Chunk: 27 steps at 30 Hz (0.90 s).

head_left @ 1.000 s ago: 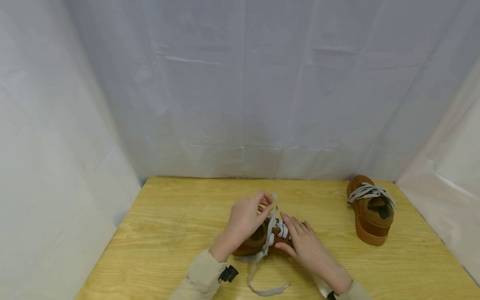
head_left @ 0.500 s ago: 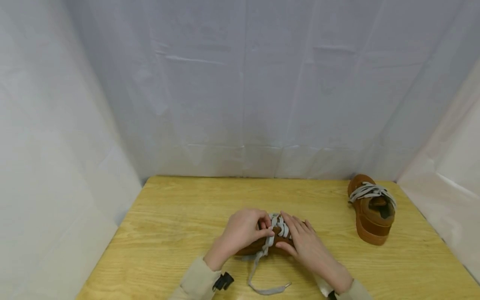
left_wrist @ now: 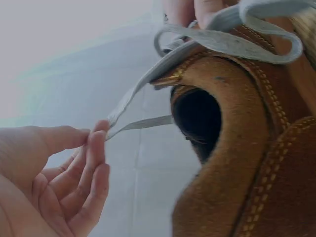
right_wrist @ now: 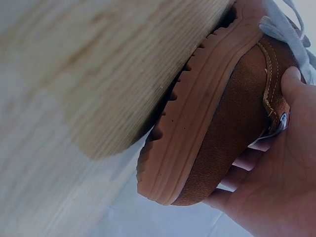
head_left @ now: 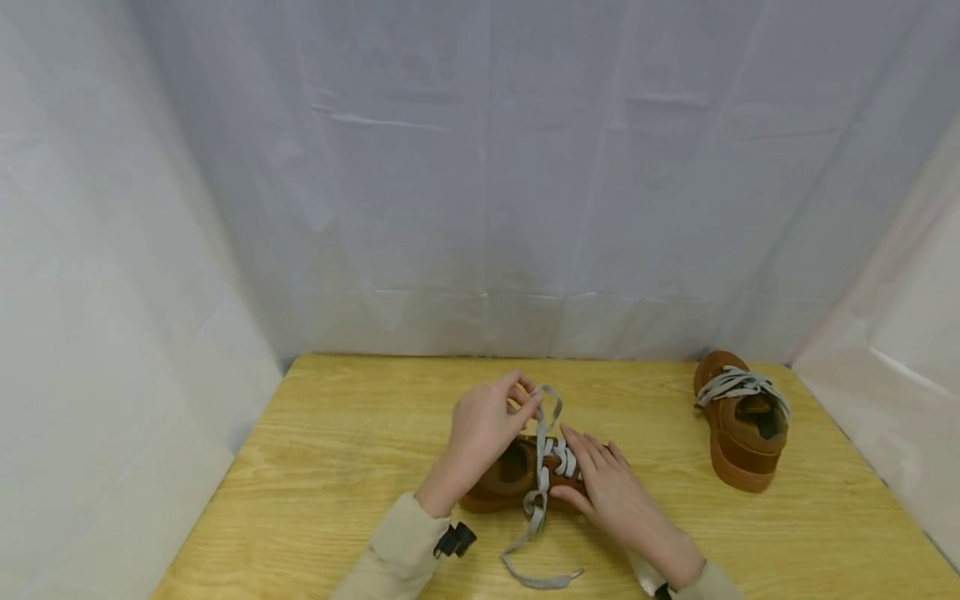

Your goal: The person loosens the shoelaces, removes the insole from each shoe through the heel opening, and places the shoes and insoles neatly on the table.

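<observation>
A brown shoe [head_left: 483, 493] with grey laces lies on the table, its toe to the right. My left hand [head_left: 480, 429] pinches a grey shoelace [head_left: 542, 457] between thumb and fingertips, holding it raised above the shoe opening. In the left wrist view the pinched lace [left_wrist: 132, 98] runs taut from the fingers to the shoe's tongue area. My right hand [head_left: 621, 504] grips the front of the shoe, thumb on the near side and fingers over the far side. The right wrist view shows the shoe's rubber sole [right_wrist: 190, 123] on the table.
A second brown shoe [head_left: 746, 437] with grey laces stands at the right rear of the wooden table [head_left: 337, 467]. A loose lace end [head_left: 543, 582] trails toward the table's front. White sheeting [head_left: 480, 183] hangs behind and at both sides.
My left hand dipped to the laces half a second ago and has risen again, with the lace now looped up from its fingers. The right hand has stayed on the shoe.
</observation>
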Each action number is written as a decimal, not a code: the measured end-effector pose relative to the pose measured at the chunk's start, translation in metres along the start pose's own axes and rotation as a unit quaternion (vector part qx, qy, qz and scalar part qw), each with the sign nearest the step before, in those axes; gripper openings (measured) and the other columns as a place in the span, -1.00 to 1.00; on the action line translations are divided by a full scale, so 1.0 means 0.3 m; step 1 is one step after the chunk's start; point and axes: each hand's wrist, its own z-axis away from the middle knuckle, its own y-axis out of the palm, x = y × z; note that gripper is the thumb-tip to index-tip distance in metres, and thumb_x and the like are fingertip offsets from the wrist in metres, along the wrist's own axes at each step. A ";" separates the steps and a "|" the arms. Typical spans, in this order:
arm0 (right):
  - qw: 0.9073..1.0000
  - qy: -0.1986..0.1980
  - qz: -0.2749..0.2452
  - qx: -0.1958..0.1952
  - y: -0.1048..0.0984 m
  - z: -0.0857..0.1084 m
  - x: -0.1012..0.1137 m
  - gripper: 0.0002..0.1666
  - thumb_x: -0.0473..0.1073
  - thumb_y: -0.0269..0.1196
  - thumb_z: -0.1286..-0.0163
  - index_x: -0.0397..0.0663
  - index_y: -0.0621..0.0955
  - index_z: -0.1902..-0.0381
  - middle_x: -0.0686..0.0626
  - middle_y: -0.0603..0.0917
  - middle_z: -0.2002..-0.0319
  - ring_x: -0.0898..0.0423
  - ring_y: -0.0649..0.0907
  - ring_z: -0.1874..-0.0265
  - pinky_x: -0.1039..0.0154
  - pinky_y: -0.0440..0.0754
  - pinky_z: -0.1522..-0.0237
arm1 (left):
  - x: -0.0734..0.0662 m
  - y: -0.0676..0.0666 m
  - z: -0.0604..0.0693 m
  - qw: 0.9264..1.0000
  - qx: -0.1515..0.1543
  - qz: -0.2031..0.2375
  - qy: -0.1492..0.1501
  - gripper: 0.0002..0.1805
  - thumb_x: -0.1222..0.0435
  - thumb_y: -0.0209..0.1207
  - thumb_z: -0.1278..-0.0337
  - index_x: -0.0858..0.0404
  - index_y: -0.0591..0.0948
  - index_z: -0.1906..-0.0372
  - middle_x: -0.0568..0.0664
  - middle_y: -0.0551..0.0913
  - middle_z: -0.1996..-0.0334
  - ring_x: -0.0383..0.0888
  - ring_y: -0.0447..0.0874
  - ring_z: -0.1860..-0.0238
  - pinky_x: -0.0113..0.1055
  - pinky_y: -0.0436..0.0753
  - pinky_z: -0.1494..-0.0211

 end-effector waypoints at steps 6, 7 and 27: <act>1.000 0.005 -0.007 0.006 -0.001 -0.001 0.003 -0.03 0.26 0.21 -0.45 -0.09 0.16 -0.60 -0.21 0.47 -0.39 -0.21 0.49 -0.33 -0.35 0.42 -0.25 | 0.025 0.033 0.017 0.997 0.070 -0.037 0.014 -0.82 0.13 0.25 -0.40 0.10 0.69 0.06 -0.09 0.80 0.25 -0.24 0.76 0.40 -0.51 0.55 0.50; 1.000 0.007 -0.007 0.009 -0.001 -0.001 0.003 -0.03 0.26 0.20 -0.46 -0.08 0.16 -0.60 -0.21 0.47 -0.39 -0.21 0.49 -0.34 -0.35 0.41 -0.26 | 0.030 0.039 0.022 0.996 0.079 -0.043 0.015 -0.82 0.13 0.26 -0.39 0.11 0.70 0.05 -0.09 0.80 0.24 -0.25 0.75 0.40 -0.50 0.55 0.49; 1.000 -0.001 -0.007 -0.003 -0.003 0.001 0.004 -0.04 0.25 0.22 -0.45 -0.07 0.18 -0.59 -0.21 0.49 -0.38 -0.21 0.51 -0.32 -0.35 0.43 -0.25 | 0.014 0.015 0.031 0.998 0.065 -0.010 0.008 -0.85 0.12 0.29 -0.35 0.10 0.67 0.29 -0.20 0.73 0.48 -0.40 0.53 0.61 -0.49 0.44 0.59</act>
